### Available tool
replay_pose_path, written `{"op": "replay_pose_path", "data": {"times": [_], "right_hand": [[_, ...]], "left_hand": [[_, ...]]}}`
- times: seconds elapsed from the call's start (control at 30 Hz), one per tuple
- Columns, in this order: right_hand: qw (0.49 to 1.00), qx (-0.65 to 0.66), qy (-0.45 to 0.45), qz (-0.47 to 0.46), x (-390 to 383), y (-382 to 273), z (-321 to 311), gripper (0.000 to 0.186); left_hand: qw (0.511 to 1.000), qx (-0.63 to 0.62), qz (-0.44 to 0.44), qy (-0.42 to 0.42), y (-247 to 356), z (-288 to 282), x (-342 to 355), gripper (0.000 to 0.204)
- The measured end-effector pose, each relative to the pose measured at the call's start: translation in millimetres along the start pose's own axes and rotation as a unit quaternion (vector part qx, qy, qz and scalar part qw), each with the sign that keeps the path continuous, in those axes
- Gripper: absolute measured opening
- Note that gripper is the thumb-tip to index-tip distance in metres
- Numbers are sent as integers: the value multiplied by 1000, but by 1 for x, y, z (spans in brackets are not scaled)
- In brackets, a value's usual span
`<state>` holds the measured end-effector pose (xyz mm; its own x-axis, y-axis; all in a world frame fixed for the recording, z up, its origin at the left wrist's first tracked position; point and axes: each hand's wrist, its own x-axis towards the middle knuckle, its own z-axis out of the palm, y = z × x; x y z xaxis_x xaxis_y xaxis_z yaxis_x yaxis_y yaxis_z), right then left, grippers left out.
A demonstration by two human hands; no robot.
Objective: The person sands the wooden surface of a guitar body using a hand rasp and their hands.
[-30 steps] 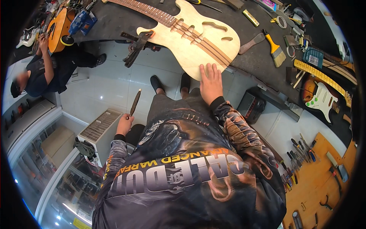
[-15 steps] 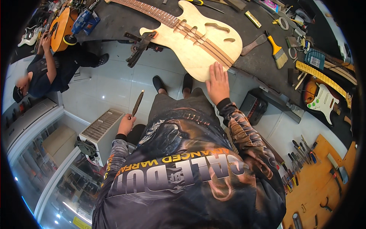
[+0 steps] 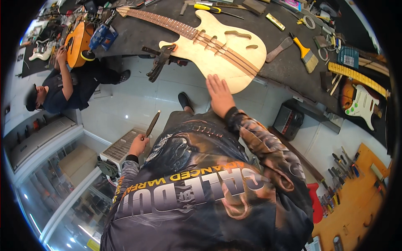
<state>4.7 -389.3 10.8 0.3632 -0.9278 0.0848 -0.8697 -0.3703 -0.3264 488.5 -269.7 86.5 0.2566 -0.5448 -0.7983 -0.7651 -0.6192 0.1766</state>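
An unfinished electric guitar body of pale wood (image 3: 226, 37) lies on the dark workbench, with darker stripes down its middle, carved cavities and a fretted neck (image 3: 163, 21) pointing to the far left. My right hand (image 3: 220, 96) rests on the near edge of the body, fingers stretched out and holding nothing. Lower on the left, away from the bench, my left hand (image 3: 138, 144) is closed around a slim dark file-like tool (image 3: 152, 124) with a pale tip. A black clamp (image 3: 160, 62) with an orange pad grips the guitar at the bench edge.
On the bench lie a yellow brush (image 3: 305, 53), a scraper-like tool (image 3: 279, 50) and a yellow screwdriver (image 3: 217, 10). A sunburst guitar (image 3: 360, 104) is at right. A co-worker (image 3: 58, 90) handles an orange acoustic guitar (image 3: 78, 44) at left. An amplifier-like box (image 3: 288, 119) stands below the bench.
My right hand has slid left along the guitar's near edge. The view has shifted slightly; my left hand still holds the dark tool.
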Motion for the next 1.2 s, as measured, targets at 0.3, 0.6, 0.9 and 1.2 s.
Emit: {"op": "replay_pose_path", "data": {"times": [0.3,0.6,0.9,1.2], "right_hand": [[978,131,-155,54,15,-60,-23,28],[933,-269,58,231,8,-93,85,57],[826,131,-254,486,-159,-203,219,35],[766,109,-364,519,-121,-243,162,38]], "left_hand": [[993,24,113,17,-43,-49,61,42],[961,48,271,0,-121,-120,158,39],[973,127,187,-55,-278,-165,266,52],[985,84,128,-75,-362,-143,262,58]]}}
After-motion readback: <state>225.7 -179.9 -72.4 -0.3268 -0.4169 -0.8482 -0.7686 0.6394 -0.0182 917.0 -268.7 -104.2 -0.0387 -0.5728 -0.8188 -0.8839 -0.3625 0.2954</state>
